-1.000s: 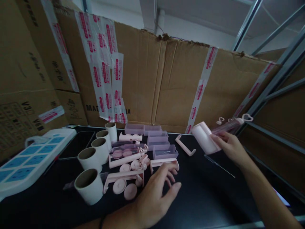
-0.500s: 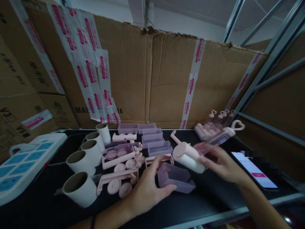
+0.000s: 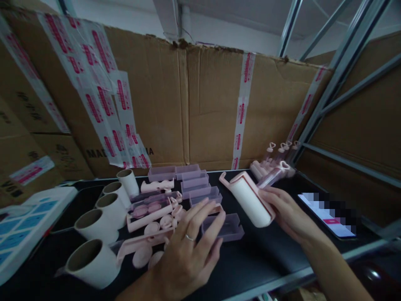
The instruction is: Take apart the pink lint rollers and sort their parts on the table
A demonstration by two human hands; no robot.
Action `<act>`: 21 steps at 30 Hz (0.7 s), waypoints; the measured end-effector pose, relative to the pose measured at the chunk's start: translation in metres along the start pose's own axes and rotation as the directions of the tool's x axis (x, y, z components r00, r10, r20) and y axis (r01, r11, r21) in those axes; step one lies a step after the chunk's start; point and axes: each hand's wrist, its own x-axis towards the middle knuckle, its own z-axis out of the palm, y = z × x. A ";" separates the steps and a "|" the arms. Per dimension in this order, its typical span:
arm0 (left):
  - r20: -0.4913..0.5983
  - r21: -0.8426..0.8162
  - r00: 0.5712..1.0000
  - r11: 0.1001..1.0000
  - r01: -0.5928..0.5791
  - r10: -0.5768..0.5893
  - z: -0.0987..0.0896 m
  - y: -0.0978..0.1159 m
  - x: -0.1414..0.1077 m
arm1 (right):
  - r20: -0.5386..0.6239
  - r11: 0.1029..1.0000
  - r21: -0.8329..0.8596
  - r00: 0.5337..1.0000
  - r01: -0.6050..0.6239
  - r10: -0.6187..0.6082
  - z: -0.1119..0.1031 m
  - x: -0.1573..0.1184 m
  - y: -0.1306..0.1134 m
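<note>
My right hand [image 3: 290, 215] grips a lint roller [image 3: 253, 204], with a white roll in a pink frame and a see-through purple handle ending in a heart loop. The roller is tilted above the black table surface. My left hand [image 3: 192, 251] has its fingers stretched out and apart, palm down. Just beyond its fingertips lies an open purple plastic case [image 3: 231, 230]; whether the fingers touch it I cannot tell. Under and beside this hand are pink frames [image 3: 147, 242] and round pink discs [image 3: 142, 256], partly hidden by it.
Several white rolls [image 3: 94, 263] stand in a line at the left, next to a power strip [image 3: 34, 221]. More purple cases [image 3: 161, 172] lie at the back. Assembled rollers [image 3: 266, 167] are at the back right. A lit phone [image 3: 327, 215] lies right. Cardboard [image 3: 213, 104] walls the back.
My left hand has let go of the purple case, which now lies flatter on the table, and its fingers have straightened. The roller in my right hand has turned more upright, its white roll facing me.
</note>
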 end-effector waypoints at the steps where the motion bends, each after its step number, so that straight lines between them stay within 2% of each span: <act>1: -0.034 0.052 0.997 0.997 -0.063 0.065 -0.004 -0.001 0.003 | 0.043 0.998 -0.013 0.998 -0.053 0.054 0.007 -0.002 -0.003; 5: -0.017 0.192 0.977 0.960 -0.205 0.212 -0.010 -0.007 0.012 | 0.247 0.985 -0.064 0.953 -0.163 0.174 0.040 -0.016 -0.016; 8: 0.008 0.149 0.971 0.960 -0.237 0.238 -0.011 -0.014 0.013 | 0.266 0.986 -0.127 0.954 -0.105 0.136 0.065 -0.030 -0.026; 11: -0.094 -0.062 0.983 0.985 -0.163 0.156 -0.013 -0.021 0.009 | 0.245 0.984 -0.174 0.969 0.037 0.007 0.078 -0.041 -0.035; 13: -0.167 -0.254 0.986 0.965 -0.062 0.020 -0.015 -0.022 0.007 | 0.239 0.958 -0.230 0.964 0.171 -0.115 0.079 -0.048 -0.041; 14: -0.178 -0.337 0.982 0.941 0.004 -0.068 -0.015 -0.021 0.006 | 0.211 0.925 -0.270 0.954 0.267 -0.214 0.078 -0.051 -0.043; 15: -0.168 -0.406 0.975 0.911 0.069 -0.149 -0.016 -0.020 0.006 | 0.187 0.869 -0.314 0.922 0.383 -0.339 0.077 -0.055 -0.045; 16: -0.144 -0.458 0.965 0.879 0.131 -0.219 -0.017 -0.019 0.006 | 0.182 0.785 -0.360 0.863 0.505 -0.471 0.077 -0.058 -0.046; 18: -0.076 -0.521 0.945 0.821 0.234 -0.317 -0.019 -0.015 0.007 | 0.267 0.567 -0.427 0.697 0.704 -0.665 0.077 -0.065 -0.049; 19: -0.049 -0.539 0.939 0.800 0.263 -0.342 -0.019 -0.013 0.008 | 0.343 0.466 -0.439 0.623 0.768 -0.703 0.079 -0.067 -0.050; 20: -0.033 -0.548 0.935 0.789 0.279 -0.353 -0.020 -0.012 0.008 | 0.416 0.389 -0.444 0.570 0.808 -0.709 0.080 -0.069 -0.050; 21: -0.028 -0.549 0.932 0.785 0.288 -0.362 -0.021 -0.011 0.009 | 0.466 0.335 -0.450 0.538 0.827 -0.702 0.083 -0.070 -0.051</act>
